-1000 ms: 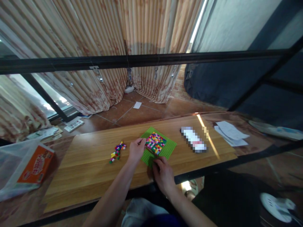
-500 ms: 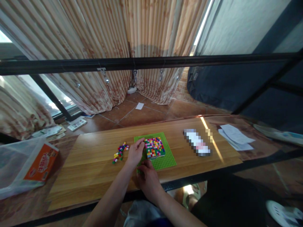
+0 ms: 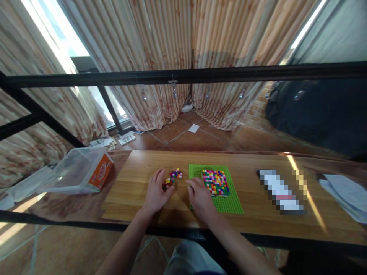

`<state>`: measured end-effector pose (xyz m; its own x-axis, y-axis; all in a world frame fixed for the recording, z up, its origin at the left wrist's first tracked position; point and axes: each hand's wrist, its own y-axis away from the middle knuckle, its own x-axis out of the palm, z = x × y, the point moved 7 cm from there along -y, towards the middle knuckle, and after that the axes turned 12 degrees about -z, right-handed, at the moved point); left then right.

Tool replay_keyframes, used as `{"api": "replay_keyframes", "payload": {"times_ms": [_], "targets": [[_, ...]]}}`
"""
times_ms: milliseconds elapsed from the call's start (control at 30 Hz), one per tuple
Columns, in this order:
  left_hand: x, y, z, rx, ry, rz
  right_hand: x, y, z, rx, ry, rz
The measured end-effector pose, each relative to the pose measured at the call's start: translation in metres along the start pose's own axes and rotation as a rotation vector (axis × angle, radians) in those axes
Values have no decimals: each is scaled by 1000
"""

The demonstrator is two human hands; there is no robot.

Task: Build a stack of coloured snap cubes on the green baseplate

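Note:
A green baseplate lies on the wooden table, with a block of many-coloured small bricks pressed onto it. A small pile of loose coloured bricks sits just left of the plate. My left hand rests flat on the table with fingers spread, its fingertips at the loose pile. My right hand lies over the plate's left edge, fingers curled down, touching the plate beside the brick block. I cannot see whether it holds a brick.
A clear plastic box with an orange packet stands at the table's left end. A blurred-out flat object and white papers lie to the right. A black metal bar crosses the view, with curtains behind.
The view has swung left. My left hand left the plate's edge and moved to the loose brick pile. My right hand shifted from the plate's near corner to its left edge.

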<state>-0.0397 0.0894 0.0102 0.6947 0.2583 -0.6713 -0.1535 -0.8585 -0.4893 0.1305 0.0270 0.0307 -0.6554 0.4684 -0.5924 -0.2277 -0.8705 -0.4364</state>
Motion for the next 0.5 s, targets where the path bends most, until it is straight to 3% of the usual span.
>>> {"api": "replay_keyframes", "payload": {"times_ms": [100,233,367,500], "targets": [[16,-3,-6,63,-50,113,26,-29,-5,-9,180,85],[39,-18,-17,109,-34,232,53,-47,-20,21,315,162],[52,-31,-23,176,35,316,62,-52,-26,17,306,202],[52,-33,-24,251,109,306,61,-51,-26,21,242,213]]}}
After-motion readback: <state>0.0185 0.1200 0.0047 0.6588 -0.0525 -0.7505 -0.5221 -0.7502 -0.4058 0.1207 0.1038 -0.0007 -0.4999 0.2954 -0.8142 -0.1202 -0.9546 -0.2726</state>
